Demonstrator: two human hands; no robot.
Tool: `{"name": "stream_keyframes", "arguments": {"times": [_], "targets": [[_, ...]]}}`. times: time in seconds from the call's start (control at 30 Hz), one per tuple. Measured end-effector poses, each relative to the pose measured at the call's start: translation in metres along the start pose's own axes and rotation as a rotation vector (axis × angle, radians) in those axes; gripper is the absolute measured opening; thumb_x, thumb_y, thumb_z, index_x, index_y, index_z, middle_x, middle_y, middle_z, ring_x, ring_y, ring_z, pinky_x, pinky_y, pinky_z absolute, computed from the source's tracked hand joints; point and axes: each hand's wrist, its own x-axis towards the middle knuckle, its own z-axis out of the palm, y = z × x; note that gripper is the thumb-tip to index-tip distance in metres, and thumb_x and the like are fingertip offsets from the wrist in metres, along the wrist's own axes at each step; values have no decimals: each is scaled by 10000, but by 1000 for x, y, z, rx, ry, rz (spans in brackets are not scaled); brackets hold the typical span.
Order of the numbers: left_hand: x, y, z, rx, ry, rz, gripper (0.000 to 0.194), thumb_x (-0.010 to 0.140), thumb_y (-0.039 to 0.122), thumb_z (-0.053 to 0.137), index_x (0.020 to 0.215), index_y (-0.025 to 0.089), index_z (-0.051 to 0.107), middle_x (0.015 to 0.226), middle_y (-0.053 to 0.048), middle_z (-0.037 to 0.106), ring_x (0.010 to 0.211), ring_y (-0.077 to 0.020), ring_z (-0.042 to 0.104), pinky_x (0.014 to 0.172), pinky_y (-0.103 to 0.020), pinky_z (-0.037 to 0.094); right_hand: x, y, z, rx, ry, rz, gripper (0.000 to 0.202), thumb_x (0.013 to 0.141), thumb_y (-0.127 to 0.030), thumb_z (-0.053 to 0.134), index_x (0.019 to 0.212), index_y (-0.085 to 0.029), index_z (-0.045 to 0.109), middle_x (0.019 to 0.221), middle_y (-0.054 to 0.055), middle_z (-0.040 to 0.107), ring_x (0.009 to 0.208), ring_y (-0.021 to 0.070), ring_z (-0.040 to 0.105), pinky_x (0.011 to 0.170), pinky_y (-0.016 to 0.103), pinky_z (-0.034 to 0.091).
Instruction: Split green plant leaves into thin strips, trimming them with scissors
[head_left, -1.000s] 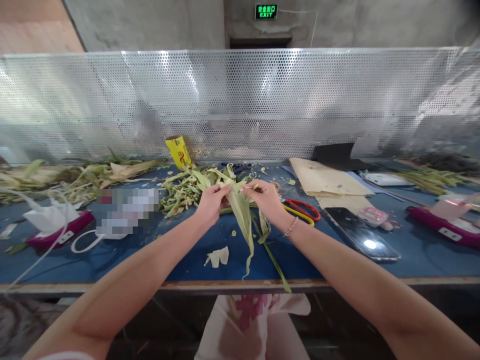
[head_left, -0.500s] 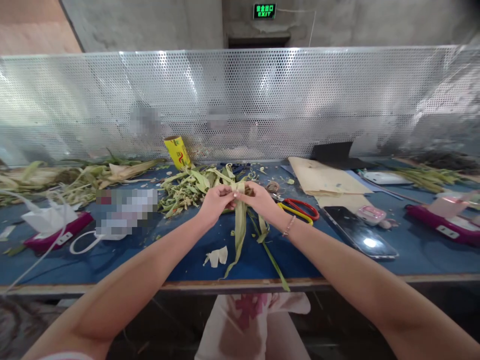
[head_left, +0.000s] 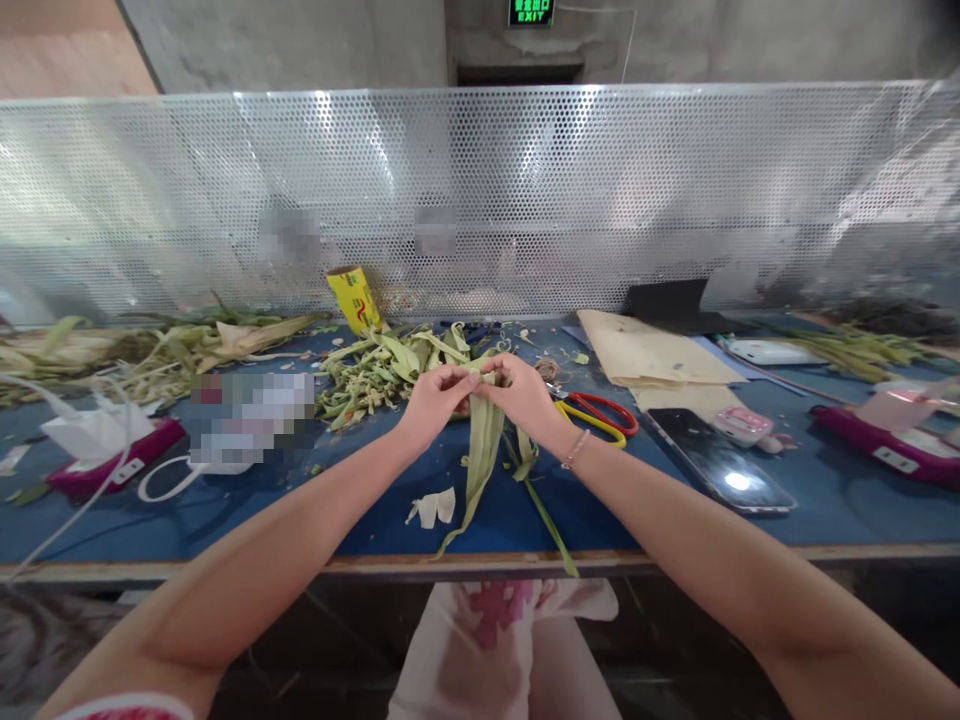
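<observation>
Pinching, head view: left hand (head_left: pixel 439 400) and right hand (head_left: pixel 519 396) meet over the middle of the surface (head_left: pixel 352 525), fingertips nearly together.
Left hand: thumb and fingers narrow, gripping the upper end of a pale green husk strip (head_left: pixel 482 455); some fingers hidden.
Right hand: likewise narrow on the same end, thumb toward the left thumb; thin bracelet (head_left: pixel 576 450) at the wrist.
Husk strip: hanging below both hands toward the wearer, its tapered tip near the front edge; cannot tell whether the lower part rests on the blue top.
Green stalk: a thin stalk (head_left: pixel 551 522) slants down under the right hand, lower end over the front edge.
Pale scraps: small torn pieces (head_left: pixel 435 508) left of the strip's lower part.
Leaf heap: tangled green plant pieces (head_left: pixel 367 385) behind and left of the left hand; yellow tube (head_left: pixel 354 300), tilted, just behind the heap.
Scissors: red and yellow handles (head_left: pixel 611 408) just right of the right hand; twine ball (head_left: pixel 547 371) behind it.
Right side: brown paper (head_left: pixel 652 350), with phone (head_left: pixel 712 460) nearer the wearer and pink case (head_left: pixel 742 425) beside the phone.
Backdrop: perforated metal panel (head_left: pixel 480 170).
</observation>
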Motion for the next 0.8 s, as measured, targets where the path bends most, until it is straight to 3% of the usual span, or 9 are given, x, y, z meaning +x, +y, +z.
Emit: {"name": "stream_keyframes", "arguments": {"times": [0.17,0.37,0.5,0.67,0.8], "targets": [[3,-1,-5,92,60,93,248,687,375,578,588,152,536,506,28,474,485,-83,444,517,-219,378,-1,-2,0,36,-94,-34,168,683,-340,571,678,-178,526,617,-23,511,562,106,455,547,238,362],[-3,5,-3,289,11,128,266,754,361,495,574,170,451,493,46,356,463,-77,341,468,-214,266,-1,-5,-2,61,-22,-12,203,697,-337,553,586,-185,476,519,-49,424,483,84,371,482,224,310],[-3,3,0,368,61,176,244,760,310,485,563,166,468,507,34,372,508,-91,353,495,-217,262,-2,-8,-2,114,-29,-2,183,684,-320,569,585,-183,496,532,-40,468,504,89,411,498,224,328],[-2,0,0,248,70,107,265,776,354,463,581,174,462,501,44,329,487,-90,310,486,-223,239,-2,-5,0,209,-47,-28,143,687,-296,564,606,-184,527,582,-25,531,548,97,474,549,233,375],[0,1,0,312,155,133,264,781,324,465,564,174,452,530,33,378,530,-101,356,527,-231,261,-2,-3,1,222,-43,-49,124,691,-290,567,625,-186,551,614,-20,546,581,102,494,580,241,397]]}}
